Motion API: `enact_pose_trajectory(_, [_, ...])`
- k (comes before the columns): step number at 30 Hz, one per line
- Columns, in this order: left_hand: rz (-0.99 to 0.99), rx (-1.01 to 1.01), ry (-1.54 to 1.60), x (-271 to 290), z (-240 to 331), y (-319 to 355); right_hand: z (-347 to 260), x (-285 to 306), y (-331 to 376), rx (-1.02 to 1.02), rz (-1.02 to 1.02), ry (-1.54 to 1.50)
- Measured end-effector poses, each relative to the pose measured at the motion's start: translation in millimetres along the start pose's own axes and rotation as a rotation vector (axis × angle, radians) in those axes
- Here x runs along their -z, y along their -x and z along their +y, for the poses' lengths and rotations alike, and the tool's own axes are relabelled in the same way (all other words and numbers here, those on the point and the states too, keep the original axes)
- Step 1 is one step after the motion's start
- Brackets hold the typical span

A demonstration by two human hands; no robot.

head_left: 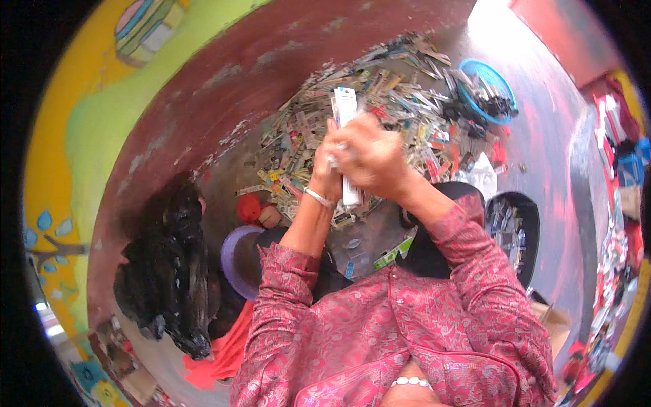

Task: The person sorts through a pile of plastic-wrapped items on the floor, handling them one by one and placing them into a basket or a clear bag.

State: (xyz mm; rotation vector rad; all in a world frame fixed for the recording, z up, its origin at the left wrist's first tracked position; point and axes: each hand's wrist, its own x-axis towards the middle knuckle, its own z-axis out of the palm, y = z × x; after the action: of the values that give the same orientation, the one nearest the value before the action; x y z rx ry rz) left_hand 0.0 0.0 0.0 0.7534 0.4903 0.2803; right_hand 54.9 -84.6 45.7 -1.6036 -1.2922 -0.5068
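Both hands are meeting at the centre of the frame, closing around a long white flat packet (347,112) that is standing upright. The left hand (327,159), a silver bangle (319,197) on its wrist, is gripping the packet's left side, while the right hand (369,154) is wrapping over its middle, so the packet's top is sticking out above the fingers and its bottom end is showing below them. Behind the hands, in the upper centre, a heap of mixed small packets (400,95) is spreading over the dark red floor (224,74). A blue basket (503,85) is sitting at the upper right, a black bin (532,217) at the right, a purple bowl (234,261) at the lower left
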Motion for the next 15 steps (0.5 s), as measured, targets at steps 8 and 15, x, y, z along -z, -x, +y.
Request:
enact_pose_trajectory(8, [-0.256, 0.303, -0.441, 5.6, -22.8, 30.8, 90.4, 37.7, -20.4, -0.542, 0.448, 0.293])
enact_pose_trajectory(15, [0.069, -0.28, -0.277, 2.5, 22.6, -6.8, 27.6, 44.7, 6.4, -0.727, -0.655, -0.193])
